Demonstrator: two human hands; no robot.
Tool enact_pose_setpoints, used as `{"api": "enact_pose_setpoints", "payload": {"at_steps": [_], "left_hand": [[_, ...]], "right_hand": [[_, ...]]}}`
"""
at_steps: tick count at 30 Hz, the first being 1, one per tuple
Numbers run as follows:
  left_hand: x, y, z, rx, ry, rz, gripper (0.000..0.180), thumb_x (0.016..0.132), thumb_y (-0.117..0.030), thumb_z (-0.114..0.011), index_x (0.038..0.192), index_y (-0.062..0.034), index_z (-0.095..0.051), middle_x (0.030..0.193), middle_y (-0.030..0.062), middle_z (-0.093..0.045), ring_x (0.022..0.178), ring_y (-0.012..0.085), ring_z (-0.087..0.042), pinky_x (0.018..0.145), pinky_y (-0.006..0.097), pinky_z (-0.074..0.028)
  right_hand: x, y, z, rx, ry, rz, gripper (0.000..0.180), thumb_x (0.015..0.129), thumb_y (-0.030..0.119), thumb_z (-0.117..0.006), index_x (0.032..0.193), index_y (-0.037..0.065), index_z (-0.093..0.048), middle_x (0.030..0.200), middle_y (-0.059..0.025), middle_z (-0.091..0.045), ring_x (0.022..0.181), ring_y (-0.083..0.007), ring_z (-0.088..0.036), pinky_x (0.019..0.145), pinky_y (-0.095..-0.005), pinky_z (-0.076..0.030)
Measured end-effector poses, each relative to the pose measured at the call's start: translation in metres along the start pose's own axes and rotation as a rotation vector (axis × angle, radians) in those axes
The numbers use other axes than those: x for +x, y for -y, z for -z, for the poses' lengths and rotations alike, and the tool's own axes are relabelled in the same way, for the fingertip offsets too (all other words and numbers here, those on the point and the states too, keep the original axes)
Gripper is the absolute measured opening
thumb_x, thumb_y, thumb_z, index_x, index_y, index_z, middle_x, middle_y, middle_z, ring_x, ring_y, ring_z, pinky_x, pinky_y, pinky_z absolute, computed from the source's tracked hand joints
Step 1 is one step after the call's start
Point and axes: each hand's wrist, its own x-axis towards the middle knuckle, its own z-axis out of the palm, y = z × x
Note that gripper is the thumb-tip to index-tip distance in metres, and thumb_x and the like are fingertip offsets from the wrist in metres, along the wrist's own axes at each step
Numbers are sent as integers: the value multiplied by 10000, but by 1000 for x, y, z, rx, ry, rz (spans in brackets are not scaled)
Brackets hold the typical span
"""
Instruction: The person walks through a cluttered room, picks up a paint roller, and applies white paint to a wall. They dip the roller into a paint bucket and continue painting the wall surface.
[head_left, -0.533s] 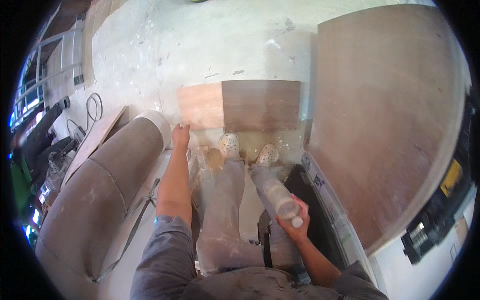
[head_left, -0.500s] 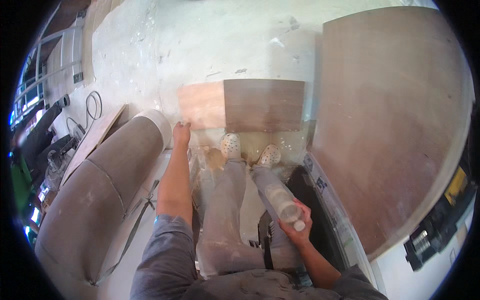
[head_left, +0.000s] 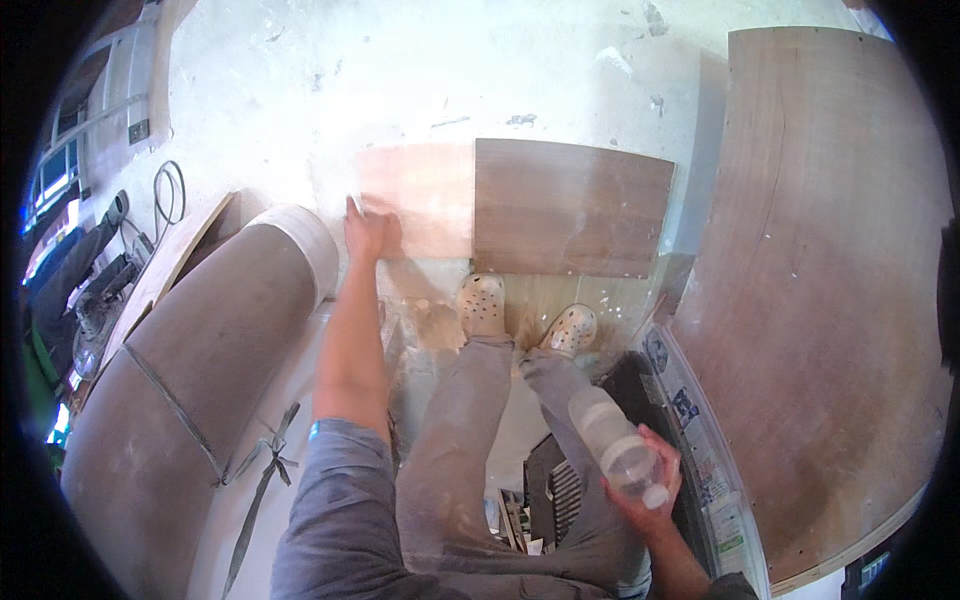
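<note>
My right hand is wrapped round a clear plastic bottle with a white cap, held tilted above my right leg. The bottle's cap points back toward me, and its contents are hard to make out. My left arm reaches forward over the floor. At its end my left hand has a finger stretched out and appears to hold nothing. Beside that hand lies a pale wooden panel, butted against a darker brown panel. Whether my fingers touch the pale panel, I cannot tell.
A large brown curved board stands at the right. To the left lies a thick brown roll tied with a dark strap. A black crate sits between my legs, and a clear-sided bin is at my right.
My view has shifted, so the panels and large board appear farther right. My left hand has moved slightly forward, with a finger now extended. The bottle stays in my right hand.
</note>
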Motion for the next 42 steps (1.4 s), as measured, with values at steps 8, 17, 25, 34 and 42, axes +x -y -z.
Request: {"api": "enact_pose_setpoints", "payload": {"at_steps": [8,17,25,34,42], "left_hand": [[76,-63,22,217,118,-274,938,792,-215,-715,1603,-160,-246,1417,309,-478,1335,419,-463,1128,444,-397],[83,-65,22,319,230,-175,526,769,-263,-712,1268,-107,-648,1499,140,-458,1371,378,-406,1103,419,-427],[81,-71,20,399,208,-334,333,758,-263,-706,1024,-69,-755,1480,77,-478,1129,406,-545,1000,435,-498],[82,-51,46,-180,278,38,569,854,-221,-650,1382,-114,-468,987,157,-648,940,250,-628,815,376,-531],[29,-74,72,-647,70,27,560,941,-267,-666,1400,-53,-429,1044,107,-601,887,193,-616,764,336,-531]], "right_hand": [[140,-82,-53,-157,300,133,723,625,-3,-826,1284,83,-541,1436,-184,-535,1335,-354,-524,1129,-422,-410],[188,-109,-96,-422,594,0,632,778,-49,-629,1370,102,-470,1507,-178,-454,1368,-402,-459,1167,-451,-371],[268,-138,-67,-300,369,-76,821,798,-35,-627,1548,150,-351,1548,-235,-395,1400,-386,-440,1175,-416,-356],[316,-136,-150,-197,359,-411,861,884,136,-671,1604,300,-229,1614,-347,72,1520,-397,-166,1204,-394,-284],[266,-150,-101,114,245,-406,836,834,316,-769,1557,176,-373,1625,-272,-210,1436,-403,-384,1173,-402,-339]]}}
